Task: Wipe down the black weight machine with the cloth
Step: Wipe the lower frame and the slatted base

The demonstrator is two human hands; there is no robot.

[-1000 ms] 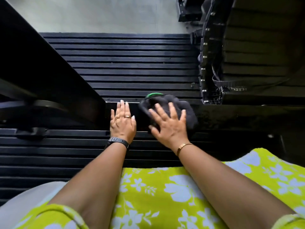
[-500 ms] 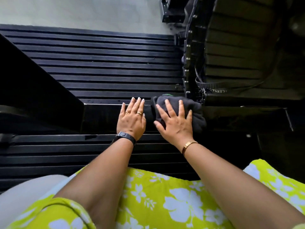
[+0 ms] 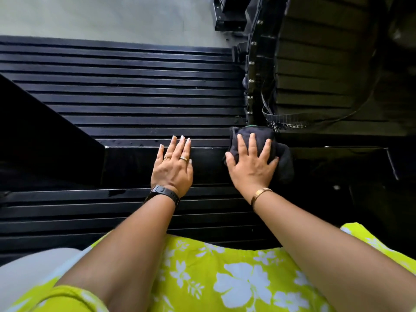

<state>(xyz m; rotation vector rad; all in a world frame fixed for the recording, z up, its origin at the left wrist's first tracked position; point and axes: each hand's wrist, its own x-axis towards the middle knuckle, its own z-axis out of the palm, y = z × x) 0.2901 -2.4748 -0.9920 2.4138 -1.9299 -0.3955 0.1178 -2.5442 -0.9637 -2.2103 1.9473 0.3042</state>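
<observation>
A dark grey cloth (image 3: pixel 284 162) with a bit of green edge lies bunched on a flat black bar of the weight machine (image 3: pixel 132 163). My right hand (image 3: pixel 252 165) presses flat on the cloth with fingers spread, covering most of it. My left hand (image 3: pixel 174 164) rests flat on the same bar just left of the cloth, holding nothing, fingers together. Black slatted parts of the machine (image 3: pixel 135 100) run beyond and in front of the bar.
A black frame with bolts, a chain and stacked plates (image 3: pixel 315 75) rises at the right, close behind the cloth. A slanted black beam (image 3: pixel 40 131) crosses at the left. Pale floor (image 3: pixel 101 16) lies beyond. My yellow flowered garment (image 3: pixel 225 278) fills the bottom.
My right hand has slid the cloth to the right along the bar, toward the bolted frame. My left hand followed to the right along the bar, staying flat.
</observation>
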